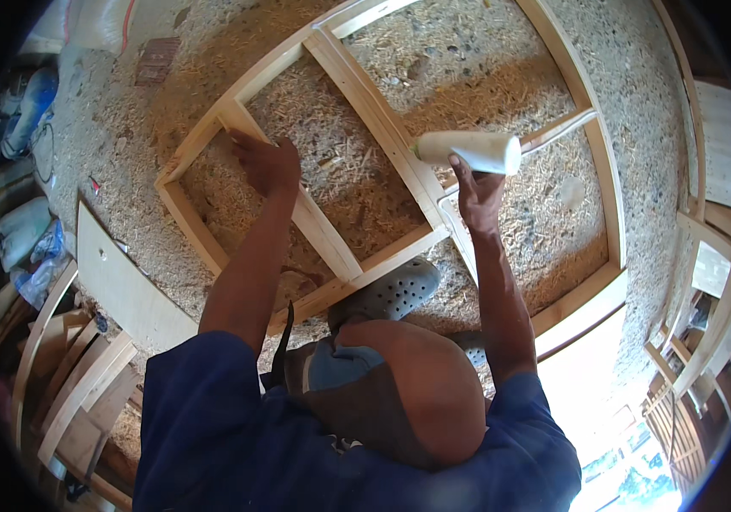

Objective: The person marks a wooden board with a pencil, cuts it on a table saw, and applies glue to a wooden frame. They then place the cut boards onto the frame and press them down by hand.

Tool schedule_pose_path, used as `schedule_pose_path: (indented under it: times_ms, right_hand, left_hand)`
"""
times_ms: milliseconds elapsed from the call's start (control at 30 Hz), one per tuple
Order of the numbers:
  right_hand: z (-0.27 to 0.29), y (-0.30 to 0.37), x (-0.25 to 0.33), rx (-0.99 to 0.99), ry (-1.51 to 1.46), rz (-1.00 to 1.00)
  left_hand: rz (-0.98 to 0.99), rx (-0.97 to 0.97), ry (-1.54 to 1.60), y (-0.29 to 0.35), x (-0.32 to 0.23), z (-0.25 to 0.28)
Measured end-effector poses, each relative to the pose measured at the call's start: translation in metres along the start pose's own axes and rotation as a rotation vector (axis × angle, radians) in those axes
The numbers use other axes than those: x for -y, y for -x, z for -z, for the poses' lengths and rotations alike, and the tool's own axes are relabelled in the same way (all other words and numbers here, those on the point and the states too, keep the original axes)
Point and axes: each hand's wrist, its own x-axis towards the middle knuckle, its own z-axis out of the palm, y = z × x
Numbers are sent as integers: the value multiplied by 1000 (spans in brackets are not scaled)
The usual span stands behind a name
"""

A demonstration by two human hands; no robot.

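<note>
A wooden frame (370, 111) of pale rails and crosspieces lies on the ground in front of me. My left hand (269, 166) is at its left crosspiece (324, 229), fingers on one side and thumb on the other, gripping it. In my right hand (480, 200) is a white glue bottle (466, 152), tilted on its side with its narrow tip toward the left. It is above the right part of the frame, near the middle crosspiece. White streaks that look like glue show on the short rail (560, 130) to its right and at the joint below the bottle.
Wood shavings cover the ground within and around the frame. My grey clog (398, 290) is against its near rail. A thin pale board (127, 277) lies left, near curved wood pieces (84, 397) and plastic bags (24, 230). More wooden parts (715, 328) stand at right.
</note>
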Motion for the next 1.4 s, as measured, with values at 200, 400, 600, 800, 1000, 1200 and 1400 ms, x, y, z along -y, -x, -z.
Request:
schedule_pose_path:
  times_ms: [200,400,600,800,1000,1200,1400]
  right_hand:
    - [67,73,1,-61,21,-110]
    - [105,122,0,-203,-104,-211]
    - [118,126,6,-334,-228,-237]
    - [118,125,3,-364,-293,-209]
    - [117,121,12,-372,-262,-215]
    - [120,122,9,-410,-452,-231]
    - [141,139,2,-494,-571,-377]
  left_hand:
    - [20,41,-15,2,0,0]
    - [176,133,58,4,16,-3]
    - [313,186,186,4,23,-16]
    - [151,154,208,-9,48,-25]
    - [327,190,154,8,8,-10]
    - [324,167,203,7,20,-8]
    - [127,89,318,9,29,-23]
